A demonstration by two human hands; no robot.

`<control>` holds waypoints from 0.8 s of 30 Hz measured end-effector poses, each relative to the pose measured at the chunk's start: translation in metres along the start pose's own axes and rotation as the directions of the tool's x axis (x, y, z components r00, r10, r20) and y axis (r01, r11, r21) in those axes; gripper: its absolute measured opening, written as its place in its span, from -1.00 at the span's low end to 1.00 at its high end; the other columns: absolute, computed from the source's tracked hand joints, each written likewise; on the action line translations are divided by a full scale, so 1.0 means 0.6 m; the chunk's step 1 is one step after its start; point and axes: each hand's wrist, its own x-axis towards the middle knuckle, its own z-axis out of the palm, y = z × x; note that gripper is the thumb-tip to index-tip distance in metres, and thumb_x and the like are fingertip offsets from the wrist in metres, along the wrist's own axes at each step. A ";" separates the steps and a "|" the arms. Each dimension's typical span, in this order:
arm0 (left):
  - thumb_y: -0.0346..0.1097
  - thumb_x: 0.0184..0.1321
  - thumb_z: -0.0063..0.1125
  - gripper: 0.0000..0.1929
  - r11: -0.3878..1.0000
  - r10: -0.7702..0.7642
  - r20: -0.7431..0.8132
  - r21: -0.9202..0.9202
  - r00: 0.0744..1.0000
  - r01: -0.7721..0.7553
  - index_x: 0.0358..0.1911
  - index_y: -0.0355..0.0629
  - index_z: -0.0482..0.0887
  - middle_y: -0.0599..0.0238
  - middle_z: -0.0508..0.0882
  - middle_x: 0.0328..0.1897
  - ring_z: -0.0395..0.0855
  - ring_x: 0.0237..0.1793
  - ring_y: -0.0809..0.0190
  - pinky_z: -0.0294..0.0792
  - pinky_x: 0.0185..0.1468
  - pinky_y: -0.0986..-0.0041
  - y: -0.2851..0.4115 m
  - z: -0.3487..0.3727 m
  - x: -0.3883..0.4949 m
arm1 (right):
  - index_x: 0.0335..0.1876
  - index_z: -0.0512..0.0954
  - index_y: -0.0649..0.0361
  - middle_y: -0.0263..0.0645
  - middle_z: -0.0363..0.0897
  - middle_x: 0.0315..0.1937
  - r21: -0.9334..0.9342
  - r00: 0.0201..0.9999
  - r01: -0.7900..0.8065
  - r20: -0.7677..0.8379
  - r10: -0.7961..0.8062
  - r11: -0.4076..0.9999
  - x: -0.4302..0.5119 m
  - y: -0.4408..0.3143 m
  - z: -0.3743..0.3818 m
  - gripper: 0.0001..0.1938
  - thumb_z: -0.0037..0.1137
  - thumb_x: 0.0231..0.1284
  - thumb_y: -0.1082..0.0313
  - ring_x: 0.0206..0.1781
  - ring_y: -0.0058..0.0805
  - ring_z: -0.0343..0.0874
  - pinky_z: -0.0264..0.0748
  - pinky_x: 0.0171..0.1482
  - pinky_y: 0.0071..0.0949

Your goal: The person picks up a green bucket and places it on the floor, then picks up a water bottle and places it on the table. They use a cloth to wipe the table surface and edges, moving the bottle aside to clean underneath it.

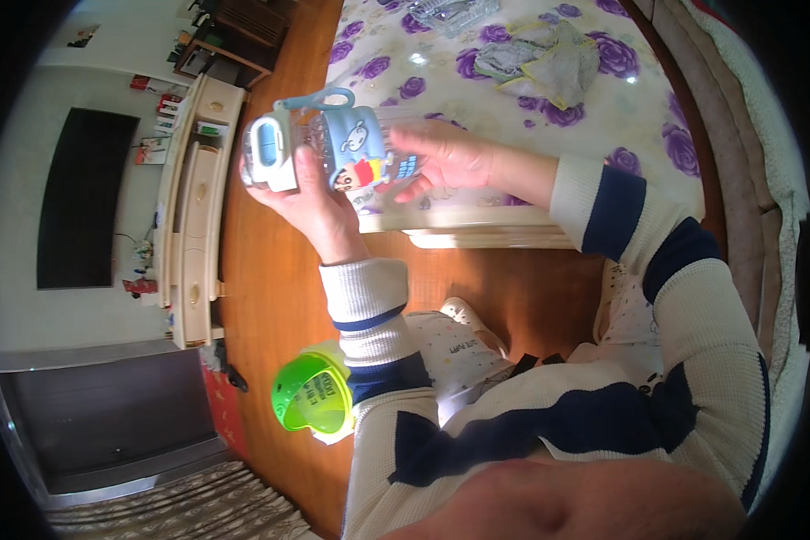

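Note:
A clear plastic drinking bottle [358, 145] lies nearly sideways in the air, above the table's near left corner. It has a white and light-blue lid, a blue carry loop and a light-blue cartoon decoration. My left hand [317, 209] holds it at the lid end, with the thumb over the side and the fingers partly hidden behind. Around the base end is my right hand [445, 158], its thumb in front and its fingers partly behind the clear wall. Beneath and beyond them spreads a table [432, 50] with a purple-rose cover.
Crumpled thin plastic bags [553, 61] and a clear plastic tray [452, 13] lie on the table. A green bin [314, 391] stands on the wooden floor beside my left arm. Drawer cabinets [199, 189] line the left wall, and a cushioned sofa [729, 135] runs along the right.

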 end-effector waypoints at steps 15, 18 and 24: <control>0.20 0.18 0.19 -0.30 0.992 -0.116 -0.039 -0.046 0.992 0.114 0.18 -0.24 0.40 0.13 0.50 0.17 0.49 0.16 0.13 0.35 0.25 0.18 0.000 -0.004 -0.045 | 0.17 0.43 0.00 -0.33 0.44 0.09 0.004 0.928 0.255 -0.283 -0.243 0.967 -0.005 -0.004 -0.002 -0.48 0.26 0.13 0.00 0.23 -0.48 0.35 0.53 0.03 -0.17; 0.22 0.15 0.21 -0.29 0.980 -0.169 0.007 -0.101 0.986 0.169 0.24 -0.09 0.37 0.23 0.45 0.26 0.41 0.24 0.17 0.31 0.26 0.20 0.000 -0.018 -0.045 | 0.14 0.45 -0.01 -0.35 0.46 0.04 0.004 0.922 0.281 -0.278 -0.269 0.960 -0.006 -0.013 0.003 -0.50 0.25 0.13 -0.02 0.19 -0.49 0.37 0.53 0.00 -0.21; 0.25 0.10 0.22 -0.38 0.962 -0.136 -0.156 -0.258 0.978 0.093 0.15 0.09 0.43 0.33 0.48 0.21 0.40 0.23 0.18 0.35 0.21 0.24 0.018 -0.049 -0.010 | 0.03 0.51 -0.06 -0.45 0.51 -0.12 -0.034 0.907 0.239 -0.350 -0.236 0.970 -0.003 -0.026 -0.026 -0.56 0.24 0.11 -0.09 -0.03 -0.62 0.43 0.46 -0.19 -0.47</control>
